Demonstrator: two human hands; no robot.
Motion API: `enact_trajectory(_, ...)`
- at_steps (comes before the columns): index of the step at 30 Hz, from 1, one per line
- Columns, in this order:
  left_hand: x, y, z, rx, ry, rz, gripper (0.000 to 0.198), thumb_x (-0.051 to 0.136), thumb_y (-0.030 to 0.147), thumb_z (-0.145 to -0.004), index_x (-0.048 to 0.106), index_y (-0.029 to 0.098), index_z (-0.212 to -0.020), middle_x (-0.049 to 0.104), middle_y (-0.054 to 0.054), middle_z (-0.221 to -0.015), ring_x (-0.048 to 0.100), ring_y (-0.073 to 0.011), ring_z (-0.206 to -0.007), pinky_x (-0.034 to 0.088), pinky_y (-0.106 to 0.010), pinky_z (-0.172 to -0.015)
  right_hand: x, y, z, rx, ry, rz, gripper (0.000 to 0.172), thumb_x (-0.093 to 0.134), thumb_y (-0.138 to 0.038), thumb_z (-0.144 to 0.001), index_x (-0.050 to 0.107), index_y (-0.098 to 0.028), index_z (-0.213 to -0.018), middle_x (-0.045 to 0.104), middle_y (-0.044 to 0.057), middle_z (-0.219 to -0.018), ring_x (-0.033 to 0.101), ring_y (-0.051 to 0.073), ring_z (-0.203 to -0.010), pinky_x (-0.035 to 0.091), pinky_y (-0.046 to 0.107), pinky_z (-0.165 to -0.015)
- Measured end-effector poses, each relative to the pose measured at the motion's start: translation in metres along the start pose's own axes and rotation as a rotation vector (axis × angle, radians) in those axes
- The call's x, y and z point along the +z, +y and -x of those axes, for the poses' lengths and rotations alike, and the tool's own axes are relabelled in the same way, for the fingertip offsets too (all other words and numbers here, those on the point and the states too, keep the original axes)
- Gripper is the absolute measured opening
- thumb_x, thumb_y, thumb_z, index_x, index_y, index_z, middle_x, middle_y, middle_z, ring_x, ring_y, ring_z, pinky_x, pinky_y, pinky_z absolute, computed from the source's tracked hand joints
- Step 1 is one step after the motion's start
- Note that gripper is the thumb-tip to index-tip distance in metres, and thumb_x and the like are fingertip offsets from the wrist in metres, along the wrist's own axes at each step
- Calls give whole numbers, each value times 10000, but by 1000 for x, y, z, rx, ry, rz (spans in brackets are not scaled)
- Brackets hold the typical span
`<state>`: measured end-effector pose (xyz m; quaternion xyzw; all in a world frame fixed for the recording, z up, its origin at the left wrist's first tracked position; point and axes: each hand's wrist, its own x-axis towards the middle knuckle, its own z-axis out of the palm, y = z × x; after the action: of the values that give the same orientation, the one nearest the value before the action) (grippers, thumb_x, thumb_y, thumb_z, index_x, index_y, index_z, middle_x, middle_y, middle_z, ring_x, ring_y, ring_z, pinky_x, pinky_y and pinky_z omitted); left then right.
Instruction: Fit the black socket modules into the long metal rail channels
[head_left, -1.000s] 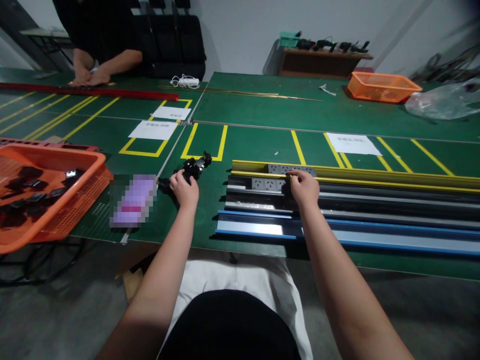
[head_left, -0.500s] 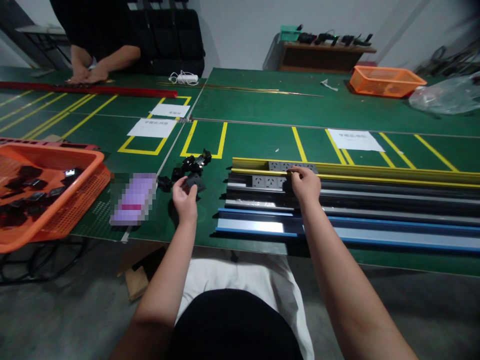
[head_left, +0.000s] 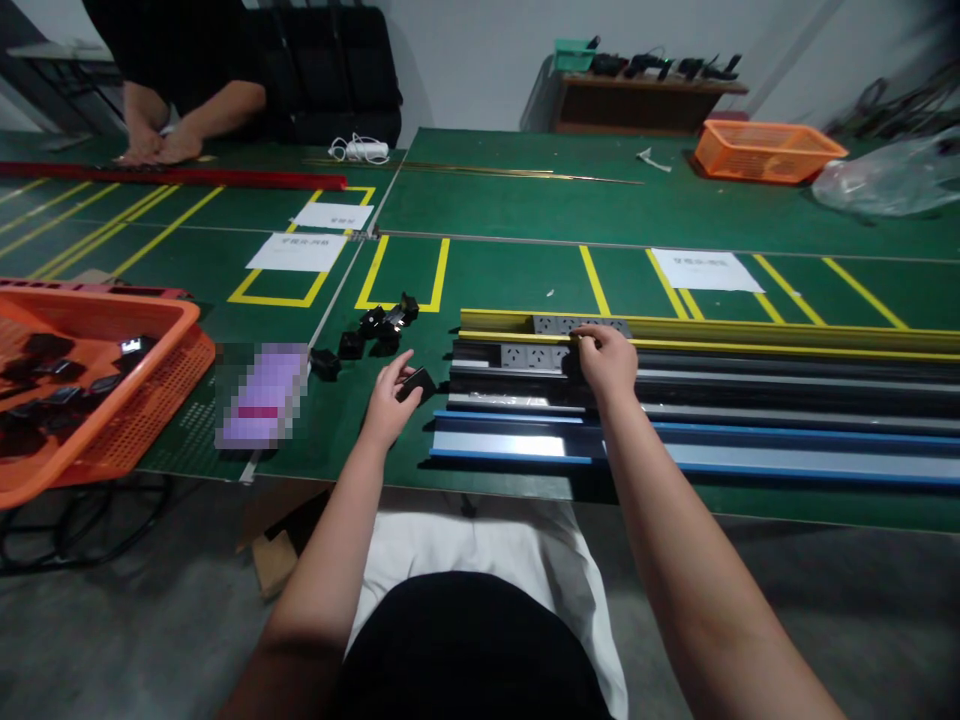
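My left hand grips a black socket module between thumb and fingers, just left of the rails' ends. My right hand is closed at the front edge of the yellow channel rail, thumb and fingers pinching it. Inside that rail sits a row of grey-black sockets, partly covered by the hand. Nearer me, another row of sockets rests in a black channel rail. Loose black modules lie in a small cluster beyond my left hand.
A blue-edged rail lies closest to the table's front edge. At left stands an orange basket of black parts, beside a blurred purple item. Across the table are a co-worker's hands on a red rail, and another orange basket.
My left hand has moved right and slightly nearer me with the socket module, away from the loose cluster toward the rails' ends. My right hand stays at the yellow rail.
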<state>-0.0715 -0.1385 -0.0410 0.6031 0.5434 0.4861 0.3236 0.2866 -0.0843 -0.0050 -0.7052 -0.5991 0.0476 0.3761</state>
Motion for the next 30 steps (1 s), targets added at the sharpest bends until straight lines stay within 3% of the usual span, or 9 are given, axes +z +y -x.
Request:
enact_trajectory(5,-21,19,-4,61,-167,-316,388,640,192,-721,661,247,-1105,577,-69,-1121,574,-242,-1093,453,-400,-1000,1,0,-1,1,11,4,325,461,-263,-801,768,-242,-906,734,42,-1054,640,250,-1024,490,390,-896)
enact_trajectory(11,-36,25,-37,18,-368,-407,311,757,167,-553,646,240,-834,656,-26,-852,626,-238,-798,507,-333,-743,0,-1,0,-11,7,-1,333,455,-255,-797,769,-238,-906,732,50,-1042,638,248,-1017,490,391,-904)
enact_trajectory(14,-38,25,-49,12,-455,-404,320,794,180,-502,672,247,-791,663,-11,-753,616,-210,-656,486,-295,-632,-1,-2,0,-8,5,-4,331,454,-256,-798,766,-236,-906,729,49,-1052,635,246,-1018,487,387,-905)
enact_trajectory(16,-35,27,-50,-39,-420,-338,329,800,204,-506,708,239,-820,686,-30,-786,630,-209,-679,488,-298,-645,-1,-3,0,-5,-3,-5,330,453,-254,-800,765,-232,-904,727,52,-1058,632,247,-1023,485,388,-905)
enact_trajectory(22,-6,27,-21,-398,-109,180,432,826,342,-529,670,171,-894,681,-33,-783,633,-187,-721,508,-316,-689,-2,-3,-1,-20,-11,-12,328,449,-236,-798,762,-218,-896,726,70,-1034,630,251,-1014,481,399,-911)
enact_trajectory(27,13,20,-5,-467,-9,374,443,829,383,-544,652,166,-888,680,-24,-801,643,-169,-718,533,-301,-668,0,0,-3,-75,-15,-7,321,449,-231,-790,758,-204,-876,727,79,-1004,629,242,-998,477,380,-912)
enact_trajectory(30,16,20,-5,-487,-19,433,416,831,387,-557,670,161,-868,687,-31,-818,655,-176,-735,557,-316,-671,2,1,-4,-88,-15,8,322,449,-228,-790,758,-207,-877,726,76,-994,630,243,-988,479,382,-906)
